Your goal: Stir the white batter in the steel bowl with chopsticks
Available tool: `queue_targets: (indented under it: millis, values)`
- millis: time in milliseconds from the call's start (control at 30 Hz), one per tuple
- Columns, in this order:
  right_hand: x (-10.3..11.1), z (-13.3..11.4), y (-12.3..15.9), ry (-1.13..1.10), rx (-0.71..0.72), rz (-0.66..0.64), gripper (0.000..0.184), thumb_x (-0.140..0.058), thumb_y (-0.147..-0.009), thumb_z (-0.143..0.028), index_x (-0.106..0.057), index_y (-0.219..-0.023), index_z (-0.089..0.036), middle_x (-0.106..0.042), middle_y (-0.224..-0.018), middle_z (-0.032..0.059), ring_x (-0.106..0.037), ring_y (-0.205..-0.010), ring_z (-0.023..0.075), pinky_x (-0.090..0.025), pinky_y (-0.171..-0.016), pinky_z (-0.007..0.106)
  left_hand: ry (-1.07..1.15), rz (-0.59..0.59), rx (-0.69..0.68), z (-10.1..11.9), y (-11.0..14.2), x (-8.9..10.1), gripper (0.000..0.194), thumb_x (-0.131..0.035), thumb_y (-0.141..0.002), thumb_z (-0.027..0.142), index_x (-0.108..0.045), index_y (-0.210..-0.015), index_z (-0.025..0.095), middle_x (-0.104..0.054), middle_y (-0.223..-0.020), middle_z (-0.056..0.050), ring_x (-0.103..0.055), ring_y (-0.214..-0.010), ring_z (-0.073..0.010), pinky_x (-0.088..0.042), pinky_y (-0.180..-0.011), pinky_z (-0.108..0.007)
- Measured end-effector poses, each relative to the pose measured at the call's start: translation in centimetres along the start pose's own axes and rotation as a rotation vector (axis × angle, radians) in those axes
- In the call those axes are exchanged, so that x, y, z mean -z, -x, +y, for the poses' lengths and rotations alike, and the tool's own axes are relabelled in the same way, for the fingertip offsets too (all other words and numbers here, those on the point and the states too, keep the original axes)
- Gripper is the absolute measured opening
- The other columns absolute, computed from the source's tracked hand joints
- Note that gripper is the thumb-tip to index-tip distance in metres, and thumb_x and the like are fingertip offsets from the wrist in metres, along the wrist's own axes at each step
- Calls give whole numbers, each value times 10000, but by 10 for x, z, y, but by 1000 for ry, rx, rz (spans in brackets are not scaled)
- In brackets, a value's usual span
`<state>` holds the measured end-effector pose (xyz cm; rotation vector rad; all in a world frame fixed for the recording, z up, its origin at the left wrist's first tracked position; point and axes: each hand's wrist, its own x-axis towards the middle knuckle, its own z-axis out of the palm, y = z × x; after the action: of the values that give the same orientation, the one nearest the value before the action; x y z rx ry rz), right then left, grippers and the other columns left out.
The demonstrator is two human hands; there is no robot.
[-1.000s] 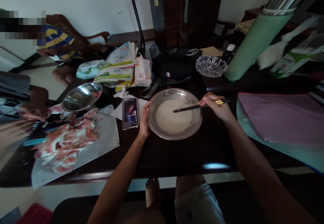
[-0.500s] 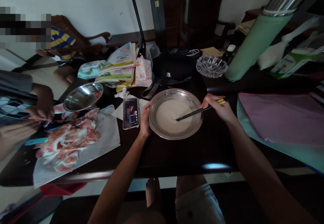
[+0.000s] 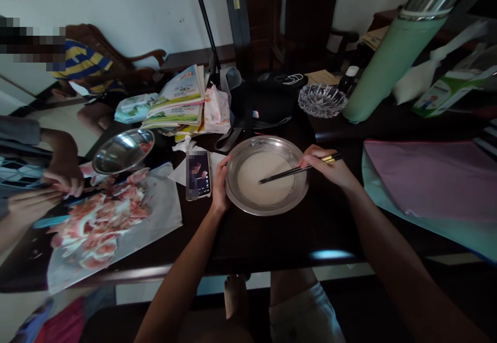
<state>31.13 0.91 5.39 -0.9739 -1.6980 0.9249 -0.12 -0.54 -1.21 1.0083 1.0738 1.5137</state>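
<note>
Swept leftward since the earlier frame, chopsticks (image 3: pixel 285 174) dip into pale liquid (image 3: pixel 266 192) inside a metal bowl (image 3: pixel 267 210). Beyond the bowl's right side rises a green flask (image 3: pixel 393 69); the left hand (image 3: pixel 220 185) grips its left rim, the right hand (image 3: pixel 325 164) clasps the chopsticks over its right; a phone (image 3: pixel 200 175) lies left.

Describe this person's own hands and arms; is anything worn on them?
The left hand and right hand are bare: no gloves, and no rings or watch visible. No sleeves or markings show on the left forearm or right forearm.
</note>
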Motion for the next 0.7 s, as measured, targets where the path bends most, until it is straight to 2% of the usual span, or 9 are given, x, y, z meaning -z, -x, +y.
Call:
queue_targets:
  millis: [167, 333, 500, 600, 700]
  values:
    - [0, 2, -1, 70, -9, 111, 429, -647, -905, -622, -768, -705, -262, -784, -786, 43, -710, -816, 236, -532, -817, 410, -15, -8, -18, 1, 0, 0, 529, -694, -826, 653, -690, -1188, 267, -674, -1342, -56, -615, -1258, -281, -483, -1078, -417]
    - [-1, 2, -1, 13, -25, 62, 445, -660, -882, -649, -770, -700, -258, -770, -767, 46, -719, -805, 237, -542, -786, 398, -20, 3, -12, 1, 0, -1, 551, -695, -817, 664, -691, -1195, 263, -686, -1317, -56, -629, -1235, -275, -496, -1057, -407]
    - [4, -3, 0, 39, -15, 112, 470, -639, -899, -649, -739, -657, -258, -750, -724, 39, -697, -780, 230, -530, -816, 412, 0, 8, -3, -1, -1, 0, 542, -689, -827, 650, -678, -1206, 264, -671, -1348, -61, -616, -1256, -280, -486, -1074, -415]
    - [2, -4, 0, 0, -21, 55, 478, -631, -908, -639, -736, -644, -254, -739, -716, 42, -699, -756, 224, -541, -790, 400, -12, -3, -5, -2, -1, 1, 538, -678, -837, 647, -667, -1215, 264, -663, -1357, -60, -606, -1278, -280, -477, -1090, -423]
    - [-6, -2, -1, 49, 24, -39, 406, -651, -906, -611, -774, -709, -277, -783, -813, 45, -703, -839, 237, -542, -798, 401, -20, -4, -13, -1, -2, 1, 538, -686, -830, 652, -673, -1206, 268, -665, -1353, -52, -605, -1284, -278, -475, -1098, -420]
